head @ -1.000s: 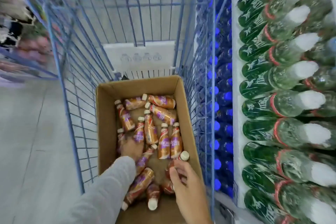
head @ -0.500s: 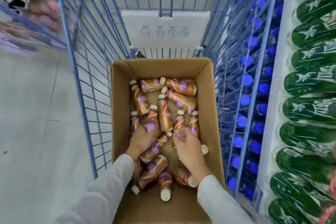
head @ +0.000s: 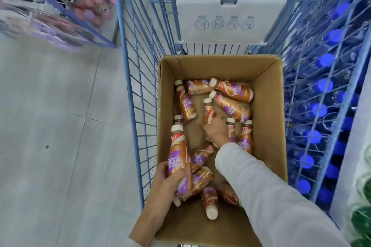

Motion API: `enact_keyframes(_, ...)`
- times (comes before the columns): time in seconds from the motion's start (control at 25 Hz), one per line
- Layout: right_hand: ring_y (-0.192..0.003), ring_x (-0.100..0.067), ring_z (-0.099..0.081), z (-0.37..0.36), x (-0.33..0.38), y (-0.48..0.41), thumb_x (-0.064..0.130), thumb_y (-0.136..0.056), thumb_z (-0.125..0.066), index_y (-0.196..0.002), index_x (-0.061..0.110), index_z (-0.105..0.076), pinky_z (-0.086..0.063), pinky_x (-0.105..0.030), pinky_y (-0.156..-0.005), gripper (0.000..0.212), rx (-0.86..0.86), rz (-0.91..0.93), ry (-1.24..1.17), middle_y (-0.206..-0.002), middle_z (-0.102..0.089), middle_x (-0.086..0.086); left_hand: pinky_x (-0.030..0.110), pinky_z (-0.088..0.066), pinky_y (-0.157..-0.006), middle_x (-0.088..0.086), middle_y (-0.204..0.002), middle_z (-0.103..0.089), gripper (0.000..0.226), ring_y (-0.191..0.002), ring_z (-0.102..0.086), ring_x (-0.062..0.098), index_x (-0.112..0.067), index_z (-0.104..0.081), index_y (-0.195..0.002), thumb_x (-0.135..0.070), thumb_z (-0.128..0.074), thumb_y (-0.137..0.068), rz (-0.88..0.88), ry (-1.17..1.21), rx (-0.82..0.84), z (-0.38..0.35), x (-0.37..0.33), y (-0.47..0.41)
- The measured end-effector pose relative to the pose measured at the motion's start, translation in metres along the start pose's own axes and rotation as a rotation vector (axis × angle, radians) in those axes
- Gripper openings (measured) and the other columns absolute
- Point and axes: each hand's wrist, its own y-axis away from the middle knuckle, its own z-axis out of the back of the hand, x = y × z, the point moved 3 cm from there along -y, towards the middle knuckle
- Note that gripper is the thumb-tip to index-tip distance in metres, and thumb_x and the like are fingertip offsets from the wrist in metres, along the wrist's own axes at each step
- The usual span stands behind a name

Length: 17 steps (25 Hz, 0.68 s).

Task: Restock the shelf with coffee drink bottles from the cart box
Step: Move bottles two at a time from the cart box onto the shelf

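A store aisle w/ a pale grey floor [head: 60, 146] is seen at far left. A blurred shelf of goods [head: 50, 16] is seen top left; its items can't be made out.

Next, a blue wire cart [head: 138, 86] is viewed from above, w/ a white sign [head: 224, 20] clipped at its far end.

At the cart's near left, the left hand [head: 166, 182] is raised over the left wall of the cardboard box [head: 267, 126]. Its grip is closed round the lower body of a held coffee bottle [head: 177, 158], which is kept roughly upright, white cap pointing away.

The box is set inside the cart and takes up most of its width. Approx. a dozen loose coffee bottles [head: 230, 106] are scattered on its bottom, lying at mixed angles. Some are in the far half, others are near the wrists.

In the box's middle, the right hand [head: 215, 131] is stretched down from a pale sleeve [head: 271, 196]. Its fingertips are laid on one lying bottle. Whether that grip is closed on it can't be told, due to blur.

Right of the cart, rows of blue-capped bottles [head: 321, 110] are seen through the wire. At far right, green bottles [head: 361, 216] are partly shown.
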Motion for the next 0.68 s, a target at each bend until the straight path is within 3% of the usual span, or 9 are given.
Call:
enact_keyframes(0.16, -0.132, -0.03, -0.052, 0.021, -0.002, 0.045, 0.021, -0.081, -0.083, -0.147, 0.018, -0.042, -0.046, -0.046, -0.109, 0.078, 0.008, 0.107, -0.217, -0.143, -0.052, -0.008, 0.037, -0.064, -0.082, -0.002, -0.119, -0.064, 0.073, -0.103, -0.071, 0.02, -0.04, -0.05, -0.118, -0.058, -0.081, -0.054, -0.029, 0.001, 0.018, -0.002, -0.006, 0.018)
enact_keyframes(0.28, -0.107, -0.019, -0.064, 0.044, -0.011, 0.104, 0.028, -0.081, -0.082, -0.135, 0.028, -0.047, -0.055, -0.038, -0.088, 0.064, 0.074, 0.06, -0.521, -0.119, -0.063, 0.002, 0.035, -0.063, -0.079, 0.0, -0.12, -0.063, 0.07, -0.105, -0.07, 0.021, -0.039, -0.049, -0.116, -0.051, -0.083, -0.055, -0.068, 0.025, 0.054, -0.004, -0.019, 0.04)
enact_keyframes(0.36, -0.097, -0.012, -0.062, 0.057, -0.019, 0.15, 0.034, -0.08, -0.083, -0.146, 0.034, -0.04, -0.052, -0.031, -0.072, 0.078, 0.117, -0.032, -0.738, -0.11, -0.058, 0.01, 0.032, -0.063, -0.073, 0.001, -0.119, -0.063, 0.072, -0.103, -0.07, 0.022, -0.039, -0.049, -0.116, -0.048, -0.085, -0.054, -0.11, 0.028, 0.086, -0.006, -0.028, 0.056)
enact_keyframes(0.44, -0.102, -0.017, -0.063, 0.065, -0.029, 0.193, 0.038, -0.071, -0.087, -0.148, 0.037, -0.039, -0.056, -0.037, -0.076, 0.09, 0.125, -0.067, -0.919, -0.118, -0.058, 0.005, 0.032, -0.063, -0.072, 0.003, -0.118, -0.064, 0.078, -0.102, -0.071, 0.023, -0.039, -0.05, -0.117, -0.048, -0.088, -0.05, -0.156, 0.026, 0.132, -0.007, -0.037, 0.074)
enact_keyframes(0.56, -0.113, -0.031, -0.068, 0.072, -0.037, 0.245, 0.038, -0.054, -0.092, -0.148, 0.033, -0.044, -0.056, -0.055, -0.095, 0.106, 0.104, -0.034, -1.125, -0.132, -0.064, -0.009, 0.036, -0.062, -0.072, 0.007, -0.117, -0.066, 0.088, -0.096, -0.074, 0.024, -0.031, -0.051, -0.123, -0.045, -0.091, -0.046, -0.197, 0.032, 0.223, -0.007, -0.047, 0.096)
enact_keyframes(0.68, -0.109, -0.035, -0.07, 0.079, -0.034, 0.297, 0.029, -0.063, -0.089, -0.147, 0.027, -0.049, -0.055, -0.058, -0.096, 0.092, 0.031, 0.044, -1.222, -0.128, -0.069, -0.013, 0.036, -0.061, -0.066, 0.007, -0.108, -0.072, 0.08, -0.091, -0.076, 0.024, -0.027, -0.052, -0.122, -0.038, -0.09, -0.052, -0.277, 0.008, 0.36, 0.002, -0.058, 0.122)
